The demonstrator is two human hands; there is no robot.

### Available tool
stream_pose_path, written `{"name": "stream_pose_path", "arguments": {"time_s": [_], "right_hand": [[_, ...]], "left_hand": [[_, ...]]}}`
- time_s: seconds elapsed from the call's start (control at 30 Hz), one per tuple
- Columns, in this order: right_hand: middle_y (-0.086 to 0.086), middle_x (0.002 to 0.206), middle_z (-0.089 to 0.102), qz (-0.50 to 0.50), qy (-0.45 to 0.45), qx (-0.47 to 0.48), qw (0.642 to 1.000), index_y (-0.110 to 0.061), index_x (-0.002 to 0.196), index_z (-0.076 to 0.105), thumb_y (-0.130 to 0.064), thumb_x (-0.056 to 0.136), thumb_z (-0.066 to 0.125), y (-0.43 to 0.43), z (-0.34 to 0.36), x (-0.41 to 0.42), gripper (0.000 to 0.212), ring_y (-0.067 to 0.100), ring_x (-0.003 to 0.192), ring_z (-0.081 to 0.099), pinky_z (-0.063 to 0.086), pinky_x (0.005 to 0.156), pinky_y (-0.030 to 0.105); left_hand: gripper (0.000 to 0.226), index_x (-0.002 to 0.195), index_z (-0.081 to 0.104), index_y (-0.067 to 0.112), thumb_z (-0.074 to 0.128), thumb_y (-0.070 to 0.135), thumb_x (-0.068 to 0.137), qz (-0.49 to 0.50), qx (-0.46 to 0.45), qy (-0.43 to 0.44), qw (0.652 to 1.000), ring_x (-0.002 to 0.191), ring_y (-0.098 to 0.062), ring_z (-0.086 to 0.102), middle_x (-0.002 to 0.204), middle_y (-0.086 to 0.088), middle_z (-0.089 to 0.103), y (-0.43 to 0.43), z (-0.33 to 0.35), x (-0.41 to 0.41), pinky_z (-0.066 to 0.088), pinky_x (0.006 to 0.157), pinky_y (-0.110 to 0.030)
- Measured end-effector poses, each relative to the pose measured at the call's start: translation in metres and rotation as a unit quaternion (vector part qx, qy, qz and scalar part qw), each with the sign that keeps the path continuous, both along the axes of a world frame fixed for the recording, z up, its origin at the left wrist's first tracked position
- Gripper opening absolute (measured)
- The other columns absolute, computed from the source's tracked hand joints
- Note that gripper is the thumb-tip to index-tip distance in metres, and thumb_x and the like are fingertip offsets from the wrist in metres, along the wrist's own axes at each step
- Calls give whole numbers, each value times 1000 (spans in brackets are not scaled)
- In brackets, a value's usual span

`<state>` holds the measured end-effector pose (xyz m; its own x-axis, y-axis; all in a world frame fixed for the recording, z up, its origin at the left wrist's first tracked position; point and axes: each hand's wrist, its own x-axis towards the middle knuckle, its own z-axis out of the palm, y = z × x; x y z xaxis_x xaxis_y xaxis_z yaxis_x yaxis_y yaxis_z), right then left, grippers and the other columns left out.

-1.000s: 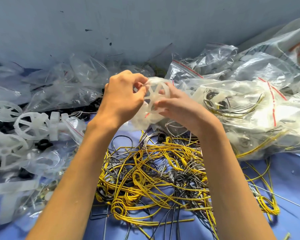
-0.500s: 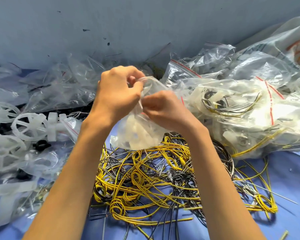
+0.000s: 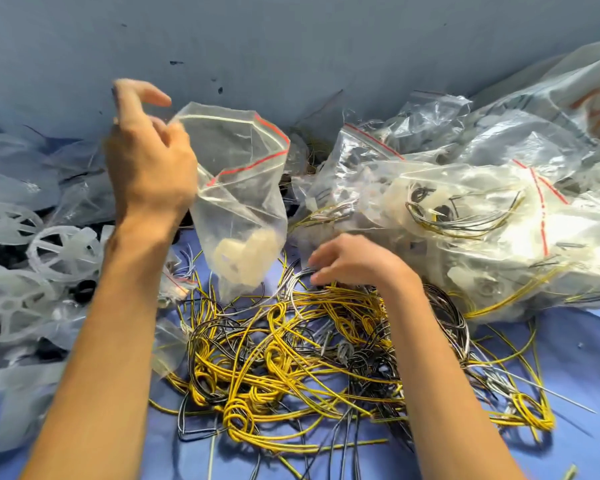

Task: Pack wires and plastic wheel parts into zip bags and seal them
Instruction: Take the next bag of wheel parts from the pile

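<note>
Loose wheels (image 3: 63, 251) piled at the left edge, mid-height, some under empty plastic. Left grip (image 3: 149, 168) is raised, upper left of centre, grasping the left rim of the bag (image 3: 243, 188). A couple of its fingers stick up free, blurred. Bag hangs with mouth open and red zip line unsealed. One wheel part (image 3: 246, 254) sits in its bottom, and the bag's lower tip is just above the wires (image 3: 291, 358). Right grip (image 3: 357, 263) at centre, palm down, fingers curled onto the top of the wire heap and touching it. Can't tell if it has closed on a strand. Filled bags (image 3: 465, 220) are heaped at right, back against the wall (image 3: 291, 46).

Step, as I read it: wheel part is in, wires being fetched. Next move needs one bundle teased out of the tangle, lifted clear and fed into the mouth. The mouth is held on one side only, so it may sag. Neighbouring strands will likely drag along. Zip comes after.

Room: open air over the heap between bag and filled bags. Crowded left and right, wall close behind. Bare desk (image 3: 596, 341) at lower right.
</note>
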<state>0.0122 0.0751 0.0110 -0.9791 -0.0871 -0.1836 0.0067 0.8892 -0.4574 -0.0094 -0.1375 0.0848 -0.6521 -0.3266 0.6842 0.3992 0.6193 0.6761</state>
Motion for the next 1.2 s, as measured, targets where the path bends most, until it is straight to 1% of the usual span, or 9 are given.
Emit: {"name": "stream_pose_path", "arguments": {"time_s": [0.23, 0.33, 0.47, 0.6, 0.73, 0.8, 0.9, 1.03, 1.2], "right_hand": [[-3, 92, 70, 2, 13, 32, 999, -28, 94, 74, -17, 69, 78, -4, -15, -5, 27, 17, 86, 62, 49, 76, 28], [-5, 68, 61, -16, 70, 29, 997, -25, 71, 69, -21, 70, 76, -5, -9, -1, 8, 21, 76, 60, 42, 67, 27], [5, 82, 70, -81, 165, -21, 983, -20, 79, 71, -23, 74, 64, -3, 18, 5, 9, 27, 85, 65, 53, 75, 35], [11, 94, 71, -174, 295, -20, 939, -12, 89, 71, -21, 78, 60, 0, 45, 12, 18, 30, 90, 64, 54, 79, 38], [5, 93, 69, -68, 460, -221, 857, -10, 94, 68, -15, 82, 68, -10, 68, 21, 13, 8, 76, 65, 51, 72, 18], [7, 90, 69, 29, 408, -229, 883, -7, 91, 70, -7, 78, 72, -14, 67, 25, 13, 8, 75, 64, 50, 69, 16], [7, 93, 67, 77, 278, -80, 954, -13, 94, 75, -11, 77, 74, -17, 57, 23, 17, 17, 85, 63, 51, 80, 33], [5, 93, 67, 64, 268, -134, 952, -13, 93, 73, -14, 79, 73, -16, 54, 21, 14, 16, 86, 63, 50, 79, 28], [-1, 83, 66, -36, 295, -113, 948, -17, 82, 66, -16, 83, 65, -4, 53, 17, 2, 12, 74, 59, 45, 63, 20]], "left_hand": [[34, 98, 69, 22, 50, -1, 82, -172, -229, -163, 944, 78, -25, 61, 98, -12, 65, 21, -9, 2, 43, 80, -23], [32, 110, 65, 20, 68, 13, 78, -188, -247, -209, 927, 79, -12, 51, 101, 2, 64, 26, -16, 4, 37, 77, -16], [46, 107, 60, 21, 80, 28, 67, -197, -235, -219, 926, 93, -15, 54, 106, 4, 60, 28, -21, 2, 45, 89, -27], [75, 128, 49, 20, 82, 30, 61, -195, -221, -223, 929, 113, -18, 53, 119, -1, 58, 28, -24, 1, 41, 102, -35], [80, 129, 48, 21, 83, 29, 57, -201, -231, -218, 927, 114, -15, 52, 122, 2, 55, 35, -25, 2, 41, 99, -30], [79, 127, 50, 23, 83, 30, 55, -217, -228, -221, 923, 113, -15, 53, 121, 4, 55, 39, -24, 4, 42, 98, -31], [82, 128, 49, 22, 80, 39, 54, -213, -236, -227, 921, 112, -17, 53, 123, 3, 55, 42, -25, 8, 42, 95, -29], [67, 115, 51, 18, 81, 35, 58, -186, -260, -259, 911, 102, -22, 55, 111, 0, 59, 36, -27, 5, 45, 85, -32], [86, 135, 44, 17, 84, 30, 60, -122, -244, -272, 923, 120, -24, 52, 130, -4, 57, 25, -29, -5, 41, 98, -33]]}}
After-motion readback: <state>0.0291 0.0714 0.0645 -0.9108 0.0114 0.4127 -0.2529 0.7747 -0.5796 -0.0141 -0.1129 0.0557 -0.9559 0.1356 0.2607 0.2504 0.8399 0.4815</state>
